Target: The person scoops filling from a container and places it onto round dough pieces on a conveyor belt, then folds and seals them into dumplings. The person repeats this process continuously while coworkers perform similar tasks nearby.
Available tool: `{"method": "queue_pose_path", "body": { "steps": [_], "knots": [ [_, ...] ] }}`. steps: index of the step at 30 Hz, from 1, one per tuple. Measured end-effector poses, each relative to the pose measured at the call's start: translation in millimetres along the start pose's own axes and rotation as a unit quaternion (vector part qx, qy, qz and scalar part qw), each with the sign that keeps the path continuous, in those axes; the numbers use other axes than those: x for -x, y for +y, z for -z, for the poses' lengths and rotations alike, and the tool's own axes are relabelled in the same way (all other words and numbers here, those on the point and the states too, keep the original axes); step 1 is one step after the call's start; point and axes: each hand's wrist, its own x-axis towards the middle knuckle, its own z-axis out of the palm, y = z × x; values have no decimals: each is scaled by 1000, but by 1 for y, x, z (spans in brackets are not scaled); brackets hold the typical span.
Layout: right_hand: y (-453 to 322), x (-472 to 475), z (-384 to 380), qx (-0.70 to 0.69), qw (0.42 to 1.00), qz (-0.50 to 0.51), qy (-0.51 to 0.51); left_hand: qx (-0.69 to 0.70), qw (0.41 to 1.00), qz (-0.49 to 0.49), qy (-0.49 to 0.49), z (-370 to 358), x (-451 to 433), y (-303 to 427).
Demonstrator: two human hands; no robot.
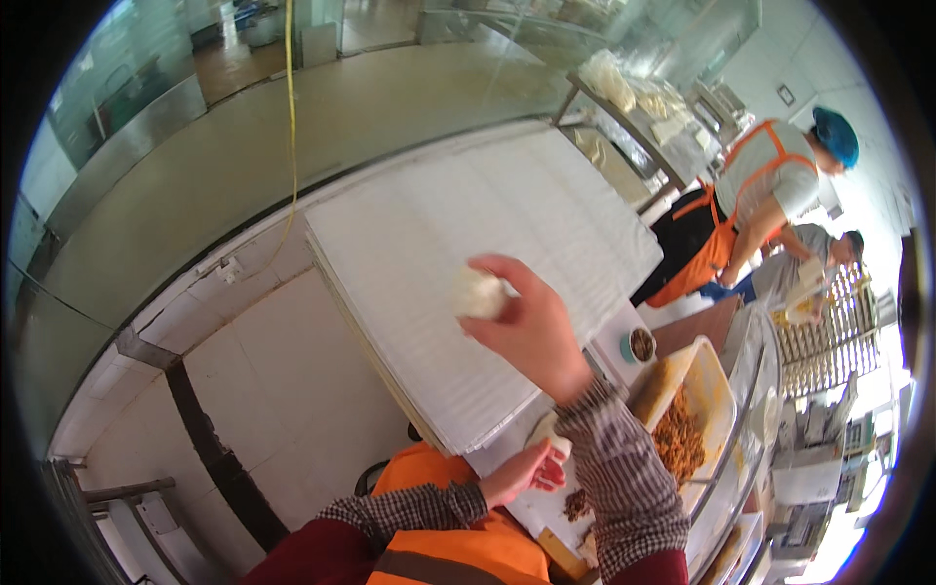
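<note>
My right hand (537, 329) is held out over a wide stack of white sheets (468, 219), with thumb and fingers around a round white dough piece (480, 294); motion blurs it. My left hand (521, 472) is lower down, near my orange apron (453, 556), at the near edge of the stack. Its fingers are curled at a flat white piece of dough (550, 436), partly hidden behind my right sleeve. Just beyond the left hand, a small heap of dark filling (576, 505) lies on the work surface.
A tub (716, 365) of orange-brown filling and a small blue-rimmed cup (638, 344) stand at the right. Two people in work clothes stand farther right, one in an orange apron (702, 256). A yellow cord (291, 110) hangs before the glass. A bag-covered table (658, 124) stands behind.
</note>
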Motion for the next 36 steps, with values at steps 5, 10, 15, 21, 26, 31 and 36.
{"method": "queue_pose_path", "body": {
  "steps": [5,10,15,21,26,31,36],
  "knots": [
    [-1,-119,-70,-28,998,-18,-53,2,999,17,-33,35,-30,-36],
    [38,-170,-115,21,999,-11,-31,-49,999,-17,2,13,5,-7],
    [47,-176,-144,163,986,41,13,-68,996,-50,19,12,17,9],
    [39,-134,-87,151,971,176,55,-137,986,-86,33,-4,27,12],
    [-5,37,62,45,988,65,135,-158,982,-96,42,-2,18,30],
    [11,333,154,38,852,-131,505,-252,966,-44,22,-28,-1,-1],
    [42,567,144,49,642,-196,740,-325,944,40,-25,-70,-18,-38]
  ]
}}
